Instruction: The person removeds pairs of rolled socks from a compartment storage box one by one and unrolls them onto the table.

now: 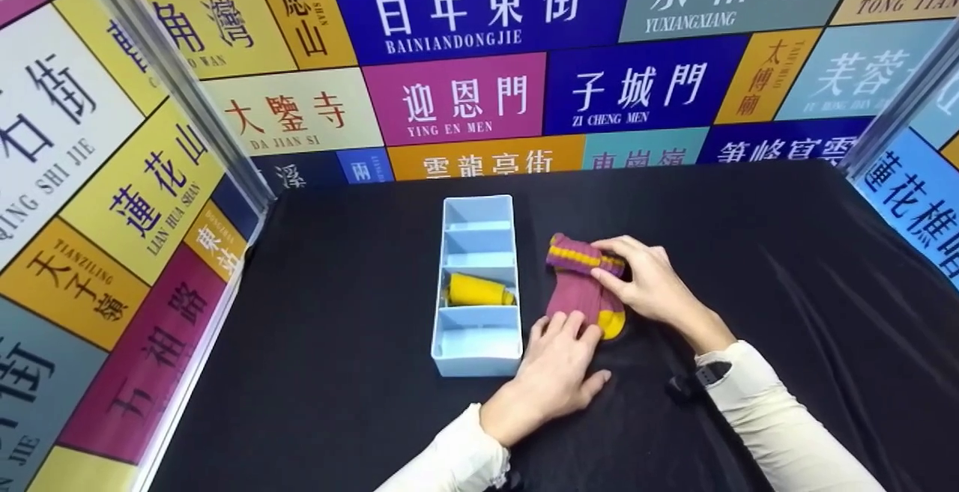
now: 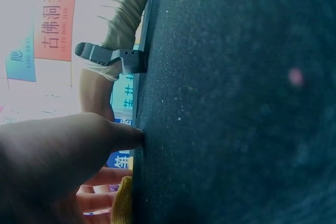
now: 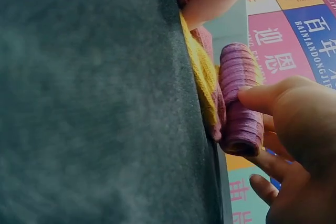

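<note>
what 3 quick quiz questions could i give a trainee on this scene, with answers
1. How many compartments does the blue box have? a) three b) four c) five
2. Counting from the person's end, which compartment holds the yellow bundle?
3. True or false: the left hand touches the pink sock fabric while the right hand holds its rolled end.

Key: 1 b; 2 the second; 3 true.

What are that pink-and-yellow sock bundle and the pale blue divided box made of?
Sock bundle: matte knitted fabric, with ribbing visible on the rolled part; the exact fibre is unclear. Divided box: probably moulded plastic, smooth with a slight sheen, judging by its thin, even walls.
</note>
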`<state>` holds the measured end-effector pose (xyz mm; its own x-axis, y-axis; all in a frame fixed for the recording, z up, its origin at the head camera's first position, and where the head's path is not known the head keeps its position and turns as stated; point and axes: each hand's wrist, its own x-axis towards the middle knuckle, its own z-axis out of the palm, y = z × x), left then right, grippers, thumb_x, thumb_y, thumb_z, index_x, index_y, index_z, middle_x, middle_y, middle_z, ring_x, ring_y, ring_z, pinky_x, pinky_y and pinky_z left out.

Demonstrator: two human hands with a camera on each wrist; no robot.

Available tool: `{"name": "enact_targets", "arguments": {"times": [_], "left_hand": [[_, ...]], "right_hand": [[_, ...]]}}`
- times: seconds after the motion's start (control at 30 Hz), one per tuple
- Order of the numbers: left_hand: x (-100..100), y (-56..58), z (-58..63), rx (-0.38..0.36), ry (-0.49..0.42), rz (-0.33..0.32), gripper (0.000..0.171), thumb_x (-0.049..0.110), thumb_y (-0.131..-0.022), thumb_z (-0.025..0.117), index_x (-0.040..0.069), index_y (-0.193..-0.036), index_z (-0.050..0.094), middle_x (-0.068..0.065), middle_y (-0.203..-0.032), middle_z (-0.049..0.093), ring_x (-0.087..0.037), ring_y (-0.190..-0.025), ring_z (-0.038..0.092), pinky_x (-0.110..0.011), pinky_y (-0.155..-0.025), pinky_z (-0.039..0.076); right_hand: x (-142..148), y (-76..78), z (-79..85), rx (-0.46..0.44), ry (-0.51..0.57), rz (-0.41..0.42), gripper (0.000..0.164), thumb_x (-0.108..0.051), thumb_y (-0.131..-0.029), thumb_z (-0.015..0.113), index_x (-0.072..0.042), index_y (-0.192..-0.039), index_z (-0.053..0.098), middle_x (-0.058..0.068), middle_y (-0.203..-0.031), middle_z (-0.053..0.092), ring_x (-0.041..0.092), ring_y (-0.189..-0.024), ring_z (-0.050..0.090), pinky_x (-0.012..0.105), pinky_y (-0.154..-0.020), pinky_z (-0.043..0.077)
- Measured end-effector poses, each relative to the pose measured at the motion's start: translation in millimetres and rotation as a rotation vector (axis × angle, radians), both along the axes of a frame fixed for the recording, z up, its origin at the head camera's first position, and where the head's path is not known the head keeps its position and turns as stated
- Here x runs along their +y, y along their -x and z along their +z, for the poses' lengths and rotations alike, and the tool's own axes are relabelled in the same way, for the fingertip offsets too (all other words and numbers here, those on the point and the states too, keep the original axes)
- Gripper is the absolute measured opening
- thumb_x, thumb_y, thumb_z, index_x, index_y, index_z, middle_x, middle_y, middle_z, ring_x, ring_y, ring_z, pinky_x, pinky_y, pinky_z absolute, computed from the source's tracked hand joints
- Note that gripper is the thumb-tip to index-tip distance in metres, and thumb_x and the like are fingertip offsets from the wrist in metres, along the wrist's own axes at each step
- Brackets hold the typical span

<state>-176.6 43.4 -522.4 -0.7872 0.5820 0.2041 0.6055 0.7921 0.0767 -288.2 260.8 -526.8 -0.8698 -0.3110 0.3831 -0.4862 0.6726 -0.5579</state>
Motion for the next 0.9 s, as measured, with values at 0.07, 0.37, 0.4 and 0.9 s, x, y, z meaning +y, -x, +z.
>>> {"name": "enact_targets", "arguments": {"times": [0.07, 0.37, 0.4, 0.9], "left_hand": [[1, 0.0, 0.6, 0.002, 0.000, -0.003, 0.048, 0.055, -0.097, 0.074, 0.021, -0.131, 0.065, 0.000, -0.127, 0.062, -0.020, -0.121, 0.057, -0.046, -0.110, 0.051], [2, -0.2, 2.1, 0.005, 0.039, -0.001, 0.047, 0.056, -0.098, 0.072, 0.021, -0.130, 0.065, 0.000, -0.126, 0.062, -0.019, -0.118, 0.057, -0.040, -0.098, 0.053], [2, -0.1, 2.2, 0.008, 0.044, -0.001, 0.047, 0.056, -0.098, 0.072, 0.021, -0.129, 0.065, 0.000, -0.126, 0.063, -0.019, -0.117, 0.058, -0.039, -0.097, 0.053], [2, -0.9, 3.3, 0.033, 0.061, -0.009, 0.043, 0.055, -0.099, 0.072, 0.021, -0.123, 0.066, 0.002, -0.117, 0.063, -0.017, -0.111, 0.059, -0.035, -0.088, 0.049]], "right_hand": [[0, 1.6, -0.4, 0.005, 0.014, -0.002, 0.043, -0.019, -0.096, 0.083, -0.008, -0.135, 0.068, 0.012, -0.128, 0.077, 0.033, -0.120, 0.072, 0.053, -0.102, 0.037], [0, 8.9, -0.7, -0.074, 0.022, 0.022, 0.043, -0.023, -0.099, 0.080, -0.010, -0.138, 0.066, 0.008, -0.132, 0.072, 0.028, -0.112, 0.067, 0.049, -0.102, 0.054], [0, 9.7, -1.0, -0.074, 0.019, 0.024, 0.044, -0.022, -0.098, 0.081, -0.009, -0.138, 0.066, 0.010, -0.133, 0.071, 0.029, -0.114, 0.066, 0.049, -0.103, 0.054], [-2, 18.3, -1.2, -0.072, 0.076, 0.026, 0.039, -0.013, -0.100, 0.077, -0.008, -0.137, 0.064, 0.011, -0.126, 0.077, 0.028, -0.111, 0.074, 0.049, -0.101, 0.056]]}}
